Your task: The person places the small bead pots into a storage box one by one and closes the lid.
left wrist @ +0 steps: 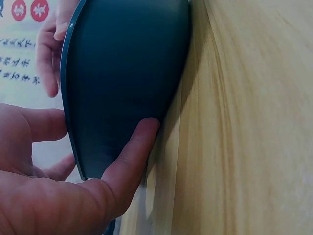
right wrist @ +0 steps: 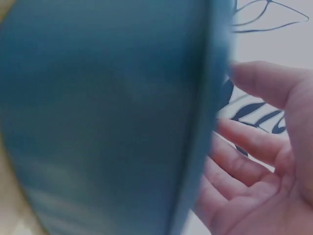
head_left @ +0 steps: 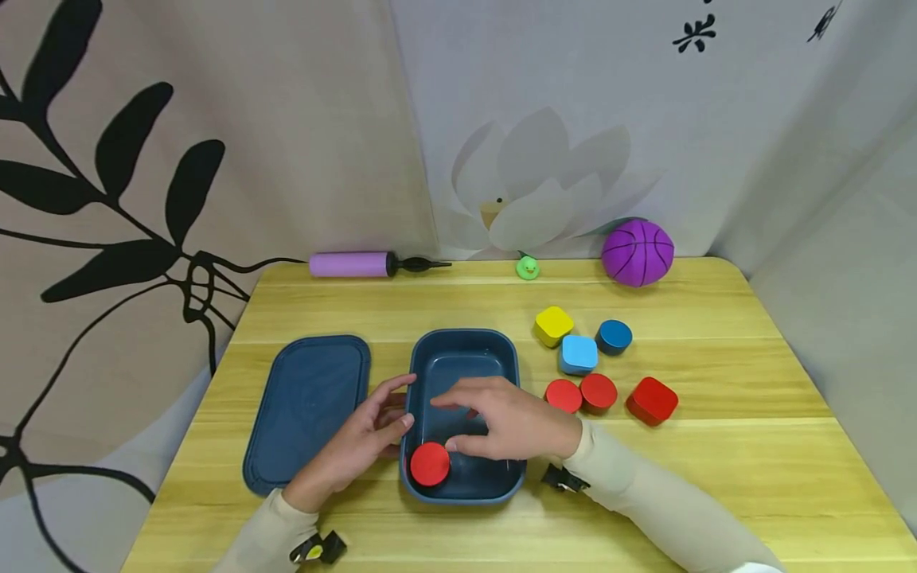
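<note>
A dark blue rectangular box stands on the table, its inside facing up. One red round block sits in its near left corner. My left hand is at the box's left side; in the left wrist view its fingers rest along the outer wall, with the thumb at the rim. Over the box's middle hovers my right hand, fingers spread and nothing between them. Its thumb tip is right beside the red block. In the right wrist view the box wall hides part of the fingers.
A matching blue lid lies left of the box. To the right are a yellow block, a light blue block, a dark blue block and several red blocks. A purple pump, green duck and purple ball line the back edge.
</note>
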Tool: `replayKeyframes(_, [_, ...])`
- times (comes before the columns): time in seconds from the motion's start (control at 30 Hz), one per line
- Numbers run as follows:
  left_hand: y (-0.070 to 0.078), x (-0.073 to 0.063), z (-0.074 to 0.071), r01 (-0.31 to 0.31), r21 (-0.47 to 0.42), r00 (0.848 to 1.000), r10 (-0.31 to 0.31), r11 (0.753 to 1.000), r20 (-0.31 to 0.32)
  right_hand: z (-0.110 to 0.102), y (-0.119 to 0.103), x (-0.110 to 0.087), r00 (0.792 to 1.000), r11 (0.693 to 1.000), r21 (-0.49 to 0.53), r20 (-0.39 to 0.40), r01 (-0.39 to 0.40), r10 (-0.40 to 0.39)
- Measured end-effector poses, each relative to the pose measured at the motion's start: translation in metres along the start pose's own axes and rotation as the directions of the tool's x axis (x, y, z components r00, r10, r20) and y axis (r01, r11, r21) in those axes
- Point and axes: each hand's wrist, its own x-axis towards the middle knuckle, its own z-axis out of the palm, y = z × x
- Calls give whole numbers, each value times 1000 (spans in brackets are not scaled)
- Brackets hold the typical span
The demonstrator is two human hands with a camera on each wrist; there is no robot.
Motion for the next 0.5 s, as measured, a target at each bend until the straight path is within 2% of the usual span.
replayKeyframes(0.3, [0, -1, -1, 12, 14, 1000, -11, 1000, -25, -26, 14, -17, 990, 998, -2, -128, -62, 61])
replayKeyframes(0.5, [0, -1, -1, 4, 17, 1000, -4, 1000, -20, -44, 19, -34, 963, 988, 5, -224, -152, 149])
